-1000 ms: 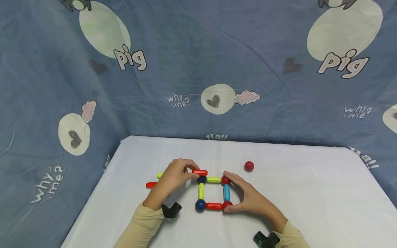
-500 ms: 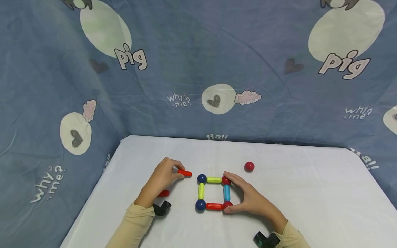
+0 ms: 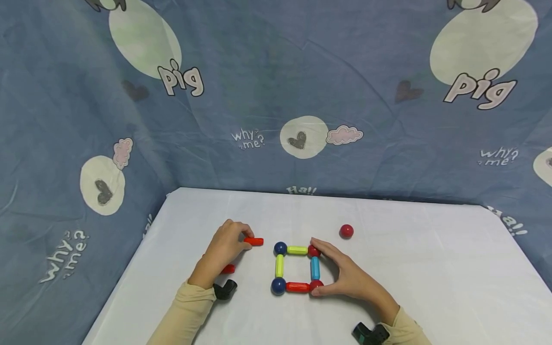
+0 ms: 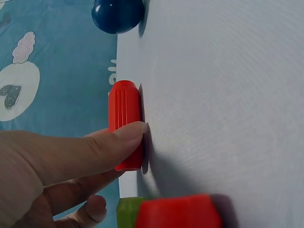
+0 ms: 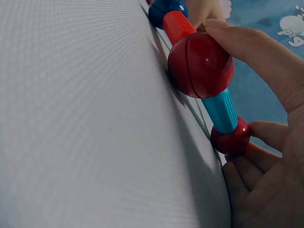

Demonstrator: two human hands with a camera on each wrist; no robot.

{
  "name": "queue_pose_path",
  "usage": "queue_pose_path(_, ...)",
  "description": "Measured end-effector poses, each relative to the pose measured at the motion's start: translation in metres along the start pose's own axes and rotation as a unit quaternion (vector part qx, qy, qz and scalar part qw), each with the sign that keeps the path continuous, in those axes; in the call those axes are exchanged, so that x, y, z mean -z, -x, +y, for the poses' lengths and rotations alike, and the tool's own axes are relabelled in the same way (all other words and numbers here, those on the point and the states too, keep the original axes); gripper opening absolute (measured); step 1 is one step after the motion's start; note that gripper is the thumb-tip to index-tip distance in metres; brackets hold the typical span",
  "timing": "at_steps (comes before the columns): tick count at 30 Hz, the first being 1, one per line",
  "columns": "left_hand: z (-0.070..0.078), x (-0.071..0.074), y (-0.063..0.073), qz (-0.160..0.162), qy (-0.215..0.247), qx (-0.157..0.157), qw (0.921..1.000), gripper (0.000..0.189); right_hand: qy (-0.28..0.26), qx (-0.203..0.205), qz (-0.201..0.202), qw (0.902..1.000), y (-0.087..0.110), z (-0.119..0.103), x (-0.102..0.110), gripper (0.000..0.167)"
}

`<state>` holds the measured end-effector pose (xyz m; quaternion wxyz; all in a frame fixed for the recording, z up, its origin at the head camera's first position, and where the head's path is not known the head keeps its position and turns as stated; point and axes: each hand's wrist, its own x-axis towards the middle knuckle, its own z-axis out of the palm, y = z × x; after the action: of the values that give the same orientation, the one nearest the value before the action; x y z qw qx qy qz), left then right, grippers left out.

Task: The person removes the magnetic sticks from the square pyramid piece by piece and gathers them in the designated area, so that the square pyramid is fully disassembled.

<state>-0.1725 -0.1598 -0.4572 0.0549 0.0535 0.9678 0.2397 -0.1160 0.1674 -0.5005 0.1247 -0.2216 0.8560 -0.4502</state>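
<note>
In the head view my left hand [image 3: 225, 245] pinches a red rod [image 3: 256, 241] between thumb and fingers, left of the square. The left wrist view shows this ribbed rod [image 4: 124, 102] lying close along the white surface. A square of rods and balls lies mid-table: two navy balls [image 3: 278, 286] at its left corners, two red balls [image 5: 202, 64] at its right, joined by yellow-green rods [image 3: 297, 250], a red rod [image 3: 297, 287] and a blue rod [image 3: 315, 268]. My right hand [image 3: 351, 275] holds its right side, thumb on the near red ball, fingers at the far one.
A loose red ball [image 3: 346, 231] sits behind the square, to the right. Another red rod [image 3: 228, 269] lies partly under my left wrist; a green piece [image 4: 128, 211] shows beside a red one in the left wrist view. Patterned blue cloth [image 3: 258, 96] hangs behind the white table [image 3: 431, 268].
My left hand has drawn back leftward from the square's far left navy ball, carrying the red rod, and lowered it toward the table. The right hand and the square have stayed put.
</note>
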Motion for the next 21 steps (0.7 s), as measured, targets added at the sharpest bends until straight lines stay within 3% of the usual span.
queue_pose_path(6, 0.001, 0.000, 0.001, 0.002, -0.005, -0.008, 1.0000, 0.021, -0.001, -0.001, 0.002, 1.0000, 0.001, -0.001, 0.000, 0.105)
queue_pose_path(11, 0.006, 0.001, 0.004, 0.018, 0.001, -0.036, 0.9992, 0.030, -0.003, 0.002, 0.003, 1.0000, 0.001, -0.001, 0.000, 0.105)
queue_pose_path(15, 0.017, -0.002, 0.009, 0.025, 0.032, -0.068, 0.9968, 0.032, -0.005, 0.007, 0.001, 1.0000, 0.001, -0.002, 0.001, 0.106)
queue_pose_path(21, 0.040, -0.017, 0.018, -0.044, 0.056, -0.128, 0.9892, 0.037, -0.015, 0.014, -0.018, 0.9996, 0.001, -0.002, 0.003, 0.102)
